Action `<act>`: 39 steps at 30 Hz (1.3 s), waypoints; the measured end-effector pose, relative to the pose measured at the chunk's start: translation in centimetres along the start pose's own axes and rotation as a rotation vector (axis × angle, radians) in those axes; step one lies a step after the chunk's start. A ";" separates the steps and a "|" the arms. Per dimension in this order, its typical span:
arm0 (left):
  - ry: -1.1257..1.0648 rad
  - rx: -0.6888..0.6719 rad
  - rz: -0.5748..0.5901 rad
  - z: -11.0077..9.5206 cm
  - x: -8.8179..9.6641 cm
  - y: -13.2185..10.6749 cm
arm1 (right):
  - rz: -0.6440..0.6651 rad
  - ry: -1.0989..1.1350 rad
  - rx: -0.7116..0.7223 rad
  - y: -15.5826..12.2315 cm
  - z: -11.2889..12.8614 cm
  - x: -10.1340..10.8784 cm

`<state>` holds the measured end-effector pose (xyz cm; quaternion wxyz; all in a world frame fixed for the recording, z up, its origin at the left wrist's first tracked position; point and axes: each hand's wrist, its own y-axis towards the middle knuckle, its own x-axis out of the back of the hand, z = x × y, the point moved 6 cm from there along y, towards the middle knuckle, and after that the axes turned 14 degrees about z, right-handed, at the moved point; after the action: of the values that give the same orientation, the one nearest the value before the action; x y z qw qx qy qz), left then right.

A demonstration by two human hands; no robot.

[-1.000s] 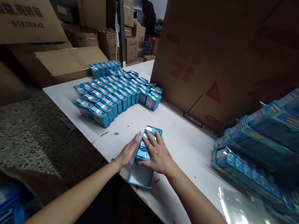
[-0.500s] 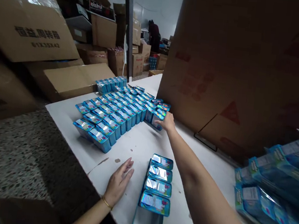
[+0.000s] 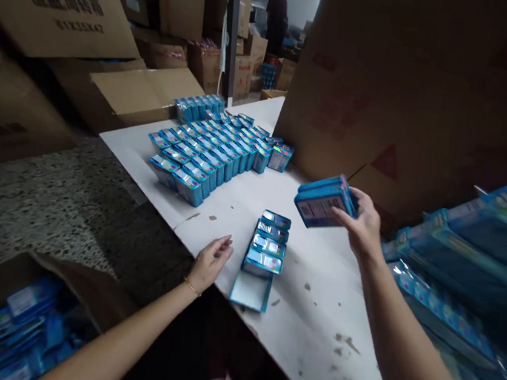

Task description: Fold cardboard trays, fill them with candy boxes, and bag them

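Note:
My right hand (image 3: 364, 222) grips two blue packs (image 3: 325, 203) pressed together, tilted in the air over the right part of the white table (image 3: 298, 317). A shallow tray (image 3: 248, 296) lies near the table's front edge. Several blue packs (image 3: 269, 247) stand in a row in its far part, and its white bottom shows at the near end. My left hand (image 3: 211, 261) hovers beside the tray's left side, fingers apart and holding nothing. Beyond it, many similar blue packs (image 3: 206, 160) stand in close rows.
A large carton (image 3: 362, 80) rises at the table's right rear. Stacked packs in clear wrap (image 3: 465, 257) are at the right. An open box of blue packs (image 3: 14, 321) sits lower left. Cartons (image 3: 72, 11) line the left, and a person (image 3: 276, 19) stands far back.
My right hand has come back from the rows towards me and to the right, now lifting two packs. My left hand stays beside the tray. The view has tilted downward.

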<state>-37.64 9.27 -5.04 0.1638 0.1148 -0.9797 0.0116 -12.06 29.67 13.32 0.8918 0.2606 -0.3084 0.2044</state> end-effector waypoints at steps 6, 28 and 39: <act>0.183 -0.091 0.123 -3.1 -3.3 -5.6 | 0.219 0.084 0.112 -13.9 7.2 -1.8; 0.207 -0.150 0.132 -3.0 -4.5 -6.8 | 0.518 -0.566 0.189 -15.5 10.9 -14.3; 0.105 -0.056 0.054 -5.5 -1.3 -2.7 | 0.498 -0.437 0.144 -16.5 8.2 -13.2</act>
<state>-34.06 7.31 -0.28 0.2176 0.0829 -0.9725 -0.0054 -16.62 9.24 4.65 0.7066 0.2775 -0.5310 0.3764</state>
